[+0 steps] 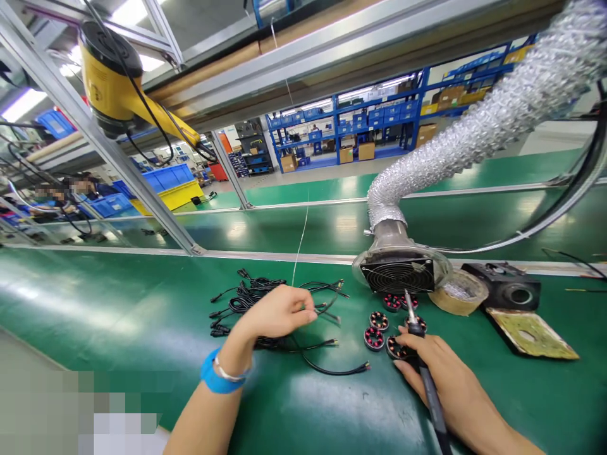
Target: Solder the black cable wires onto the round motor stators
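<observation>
My left hand (279, 311), with a blue wristband, is over a bundle of black cables (246, 297), its fingers curled closed. One cable end lies right by the fingertips; what they pinch, if anything, is hidden. A thin silvery wire (301, 237) hangs from above and reaches down behind this hand. In my right hand (441, 366) is a soldering iron (429, 385), its metal tip pointing up and away. The thumb and a finger of that hand also touch a round motor stator (394, 347) on the green bench. Several more stators (374, 338) with copper or pinkish windings lie beside it.
A fume extractor fan (398, 275) on a silver flexible duct (441, 151) stands behind the stators. To its right are a tape roll (459, 294), a black holder (515, 287) and a yellowish sponge tray (533, 333). A yellow tool (111, 82) hangs upper left.
</observation>
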{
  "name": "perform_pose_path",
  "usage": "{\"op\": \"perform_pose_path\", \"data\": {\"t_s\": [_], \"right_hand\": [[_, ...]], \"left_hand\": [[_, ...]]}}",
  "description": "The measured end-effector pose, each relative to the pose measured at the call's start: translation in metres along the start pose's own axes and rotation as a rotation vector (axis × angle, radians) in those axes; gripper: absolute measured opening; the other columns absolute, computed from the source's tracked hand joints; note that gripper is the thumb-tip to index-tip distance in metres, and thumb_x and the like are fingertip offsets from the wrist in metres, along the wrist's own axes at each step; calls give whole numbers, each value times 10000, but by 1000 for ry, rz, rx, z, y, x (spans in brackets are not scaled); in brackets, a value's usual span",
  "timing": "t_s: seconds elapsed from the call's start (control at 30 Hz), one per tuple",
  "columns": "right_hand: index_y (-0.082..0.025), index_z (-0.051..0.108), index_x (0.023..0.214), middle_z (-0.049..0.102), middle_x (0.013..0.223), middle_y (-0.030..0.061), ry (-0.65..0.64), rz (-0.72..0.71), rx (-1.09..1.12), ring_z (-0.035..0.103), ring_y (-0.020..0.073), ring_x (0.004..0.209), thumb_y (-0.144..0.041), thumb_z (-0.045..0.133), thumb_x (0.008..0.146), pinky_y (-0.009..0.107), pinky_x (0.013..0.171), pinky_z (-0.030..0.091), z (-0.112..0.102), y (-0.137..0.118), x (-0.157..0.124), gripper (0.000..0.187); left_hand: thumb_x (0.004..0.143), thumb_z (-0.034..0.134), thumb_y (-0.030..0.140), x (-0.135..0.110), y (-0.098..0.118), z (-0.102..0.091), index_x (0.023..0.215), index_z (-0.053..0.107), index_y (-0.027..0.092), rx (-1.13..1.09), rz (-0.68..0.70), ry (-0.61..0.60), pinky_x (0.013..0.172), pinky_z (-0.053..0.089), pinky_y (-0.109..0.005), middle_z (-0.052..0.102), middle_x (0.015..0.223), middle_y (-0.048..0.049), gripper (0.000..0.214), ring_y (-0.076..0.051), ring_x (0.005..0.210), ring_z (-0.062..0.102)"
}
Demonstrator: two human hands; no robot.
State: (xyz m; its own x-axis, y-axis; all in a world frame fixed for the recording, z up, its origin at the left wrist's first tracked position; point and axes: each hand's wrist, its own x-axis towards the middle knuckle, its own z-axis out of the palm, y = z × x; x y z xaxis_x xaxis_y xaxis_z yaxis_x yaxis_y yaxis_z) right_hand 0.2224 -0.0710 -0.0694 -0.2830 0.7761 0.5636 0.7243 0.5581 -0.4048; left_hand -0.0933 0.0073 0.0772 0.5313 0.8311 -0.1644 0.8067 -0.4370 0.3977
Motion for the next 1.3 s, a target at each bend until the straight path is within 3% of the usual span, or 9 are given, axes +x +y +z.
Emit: {"op": "perform_pose_path", "data": {"t_s": [0.13,0.3,0.4,0.63,0.83,0.97,1.1,1.2,1.3], "right_hand": [[-238,552,1151,615,912,51,-17,-6,32,599,208,808,-225,530,937,342,712,532,-1,-1,3,216],[-210,522,1064,563,824,34,-51,36,27,559,203,735,-232,591,862,332,642,509,-19,-9,0,215],[-209,511,1082,568,819,29,-114,41,24,558,205,726,-280,653,836,340,636,509,-31,-14,-5,293],[-224,434,1260,616,1134,87,-288,-56,120,581,264,1024,-163,643,736,405,876,506,-48,-12,-9,568],[-225,490,1121,595,887,36,-320,4,178,550,206,789,-167,641,827,323,677,484,-41,-22,-5,336],[-226,510,1112,588,872,37,-303,-22,164,538,218,780,-227,719,769,324,660,466,-35,-31,-4,401],[-222,518,1080,606,890,39,-286,-41,209,529,202,776,-125,587,815,311,668,447,-32,-36,-3,291],[-214,512,1061,585,840,28,-263,-33,214,514,201,751,-131,583,833,297,631,430,-30,-38,-4,253],[-213,500,1081,567,837,27,-260,-24,210,508,212,760,-137,635,797,307,635,432,-29,-39,-6,324]], "left_hand": [[796,677,419,-23,3,-17,757,685,174,-271,118,-299,466,243,-219,354,478,80,249,-79,457,287],[699,785,319,-7,43,45,659,704,232,100,263,-489,459,263,-234,590,529,50,125,-108,479,465],[734,726,252,3,55,68,707,695,247,213,225,-422,494,306,-252,714,653,24,42,-174,601,631],[837,565,141,11,51,61,877,650,232,232,63,-181,626,380,-269,743,832,5,130,-220,822,695],[958,466,322,3,80,82,854,631,238,61,161,-132,565,330,-257,684,731,12,212,-168,675,636],[1009,312,403,-1,91,100,804,631,207,30,99,-130,533,280,-288,660,686,-21,427,-174,610,606],[947,398,564,2,94,108,799,657,217,-92,16,-130,515,261,-268,647,657,-9,458,-166,576,567],[895,511,482,5,96,111,773,656,220,-150,-14,-119,508,251,-251,607,608,10,324,-144,533,508],[905,446,326,10,95,112,727,641,202,-189,-8,-101,509,250,-245,553,573,14,291,-127,511,445]]}}
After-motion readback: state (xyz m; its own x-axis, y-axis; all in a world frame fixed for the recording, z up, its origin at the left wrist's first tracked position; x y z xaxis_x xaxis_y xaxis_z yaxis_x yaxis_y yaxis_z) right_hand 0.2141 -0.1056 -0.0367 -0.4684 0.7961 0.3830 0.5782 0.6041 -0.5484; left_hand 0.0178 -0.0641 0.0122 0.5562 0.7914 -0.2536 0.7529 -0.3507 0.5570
